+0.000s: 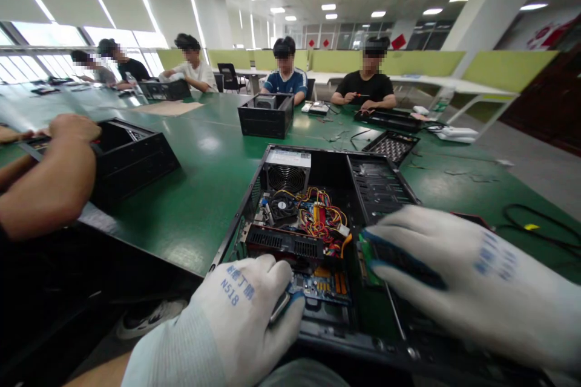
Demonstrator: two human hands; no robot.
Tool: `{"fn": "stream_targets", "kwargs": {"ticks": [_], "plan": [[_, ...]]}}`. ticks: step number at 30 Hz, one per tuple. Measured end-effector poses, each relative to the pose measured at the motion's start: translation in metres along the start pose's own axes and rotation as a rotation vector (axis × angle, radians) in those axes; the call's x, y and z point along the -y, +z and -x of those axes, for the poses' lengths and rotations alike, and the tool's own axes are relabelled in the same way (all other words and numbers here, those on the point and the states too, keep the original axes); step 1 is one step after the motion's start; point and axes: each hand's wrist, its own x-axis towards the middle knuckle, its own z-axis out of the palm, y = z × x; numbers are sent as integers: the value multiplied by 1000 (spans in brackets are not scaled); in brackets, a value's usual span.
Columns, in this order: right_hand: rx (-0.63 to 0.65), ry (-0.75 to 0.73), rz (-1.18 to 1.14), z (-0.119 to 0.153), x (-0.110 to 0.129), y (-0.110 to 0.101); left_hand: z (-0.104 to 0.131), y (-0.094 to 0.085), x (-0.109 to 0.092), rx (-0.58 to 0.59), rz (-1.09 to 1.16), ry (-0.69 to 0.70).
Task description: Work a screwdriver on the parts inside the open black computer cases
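An open black computer case (236,233) lies in front of me. Inside are a power supply (287,172), a CPU fan (282,205), a graphics card (285,243), a motherboard (320,285) and bundled coloured cables (324,221). My left hand (245,314), in a white glove with blue fingertips, is closed at the near left of the case; a small silver metal piece (279,307) shows between thumb and forefinger. Over the drive bay side, my right hand (436,272), gloved alike, grips a dark block with a green circuit board (367,260), seemingly a hard drive. Its far end is hidden.
At left, a co-worker's bare arm (59,169) reaches over another black case (136,154). Across the green table (200,205), several people sit with cases (265,115) and parts. A perforated black panel (393,146) lies behind my case; a black cable (540,217) is at right.
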Motion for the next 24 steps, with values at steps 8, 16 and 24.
{"fn": "stream_targets", "kwargs": {"ticks": [8, 16, 24], "plan": [[443, -187, 261, -144, 16, 80, 1, -4, 3, 35, 22, -4], [500, -243, 320, -192, 24, 130, 0, -5, 4, 99, 70, -65], [532, -180, 436, -176, 4, 85, -1, -9, 1, 167, 97, -131]]}}
